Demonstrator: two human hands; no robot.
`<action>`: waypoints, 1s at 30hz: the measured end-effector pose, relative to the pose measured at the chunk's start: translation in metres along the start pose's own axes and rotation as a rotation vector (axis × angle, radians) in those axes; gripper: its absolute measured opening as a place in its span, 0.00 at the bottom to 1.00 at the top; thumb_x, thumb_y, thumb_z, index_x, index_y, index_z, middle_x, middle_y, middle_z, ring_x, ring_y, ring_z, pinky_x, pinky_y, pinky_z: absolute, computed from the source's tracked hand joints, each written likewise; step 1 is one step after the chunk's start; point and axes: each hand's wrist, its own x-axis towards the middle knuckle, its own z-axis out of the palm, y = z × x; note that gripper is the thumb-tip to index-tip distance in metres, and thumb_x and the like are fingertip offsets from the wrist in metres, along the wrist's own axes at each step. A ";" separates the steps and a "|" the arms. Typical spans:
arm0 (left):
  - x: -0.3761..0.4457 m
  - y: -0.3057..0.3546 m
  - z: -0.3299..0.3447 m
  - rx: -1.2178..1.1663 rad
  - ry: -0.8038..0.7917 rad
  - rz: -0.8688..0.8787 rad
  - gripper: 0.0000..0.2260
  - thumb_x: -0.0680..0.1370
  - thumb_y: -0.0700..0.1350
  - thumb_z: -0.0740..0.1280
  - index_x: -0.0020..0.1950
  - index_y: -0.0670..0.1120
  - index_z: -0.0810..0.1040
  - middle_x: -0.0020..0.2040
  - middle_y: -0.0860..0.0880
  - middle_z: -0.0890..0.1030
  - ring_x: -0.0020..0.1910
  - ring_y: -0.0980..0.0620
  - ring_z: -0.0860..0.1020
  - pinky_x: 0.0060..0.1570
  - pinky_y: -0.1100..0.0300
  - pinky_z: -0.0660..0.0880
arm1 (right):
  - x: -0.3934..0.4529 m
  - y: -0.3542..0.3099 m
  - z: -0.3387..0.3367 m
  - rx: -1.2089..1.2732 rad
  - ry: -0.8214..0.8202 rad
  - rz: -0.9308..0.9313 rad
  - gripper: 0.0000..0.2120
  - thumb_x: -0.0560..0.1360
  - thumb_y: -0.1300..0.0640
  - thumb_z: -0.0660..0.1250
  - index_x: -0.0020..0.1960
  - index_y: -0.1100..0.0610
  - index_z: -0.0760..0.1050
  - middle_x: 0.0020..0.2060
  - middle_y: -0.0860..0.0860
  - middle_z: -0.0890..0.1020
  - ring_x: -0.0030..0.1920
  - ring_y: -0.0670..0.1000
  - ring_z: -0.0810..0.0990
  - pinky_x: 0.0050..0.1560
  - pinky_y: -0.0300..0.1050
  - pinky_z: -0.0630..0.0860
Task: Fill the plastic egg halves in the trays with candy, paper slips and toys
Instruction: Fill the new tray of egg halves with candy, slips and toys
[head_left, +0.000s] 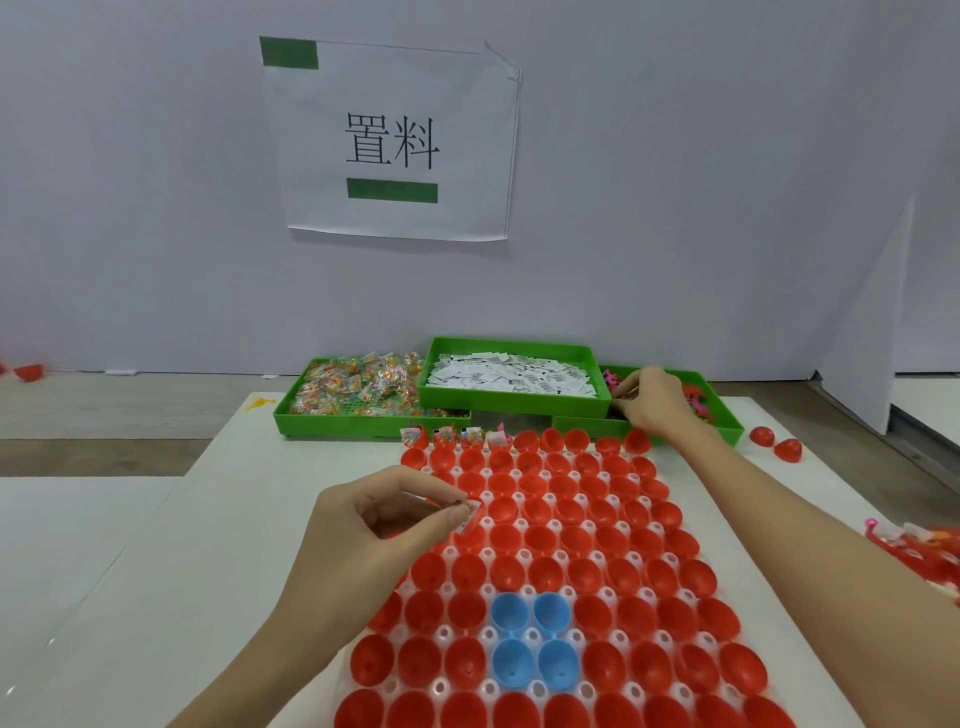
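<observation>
- White table (156, 597) carried a clear tray (530, 635) of red and blue egg halves at centre.
- Three green bins at far edge: candy bin (332, 415), slip bin (511, 400) raised between, toy bin (727, 423).
- Two loose red egg halves (774, 441) lay right of the bins.
- Yellow smear (260, 401) marked the far left corner.

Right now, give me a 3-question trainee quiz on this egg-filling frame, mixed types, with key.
1. True or false: the right hand is reaching into the middle green tray of paper slips.
2. How many blue egg halves sit among the red egg halves? A) two B) four C) six
3. Fill in: the left hand pinches a small ____ over the eggs.

Key: 1 false, it is at the right-hand tray of toys; 2 B; 3 packet, contents unclear.
</observation>
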 end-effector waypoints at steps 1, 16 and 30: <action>0.000 0.000 0.000 -0.002 0.002 0.001 0.05 0.69 0.46 0.79 0.43 0.53 0.88 0.42 0.50 0.88 0.42 0.53 0.87 0.44 0.68 0.80 | 0.000 0.002 -0.002 0.018 0.000 0.007 0.08 0.78 0.63 0.72 0.55 0.64 0.84 0.56 0.60 0.85 0.55 0.56 0.82 0.58 0.48 0.77; -0.001 0.002 0.002 -0.018 0.029 -0.020 0.06 0.68 0.47 0.79 0.43 0.53 0.89 0.42 0.50 0.88 0.43 0.53 0.87 0.44 0.69 0.80 | -0.046 0.014 -0.046 0.894 -0.094 0.067 0.06 0.78 0.67 0.70 0.51 0.60 0.85 0.51 0.57 0.87 0.57 0.53 0.82 0.55 0.38 0.78; -0.004 0.003 0.006 -0.132 -0.029 -0.119 0.10 0.67 0.49 0.81 0.46 0.49 0.89 0.44 0.47 0.88 0.44 0.50 0.87 0.45 0.68 0.80 | -0.194 -0.083 -0.021 0.750 -0.298 -0.296 0.02 0.74 0.61 0.76 0.47 0.56 0.85 0.42 0.50 0.88 0.43 0.47 0.86 0.48 0.37 0.82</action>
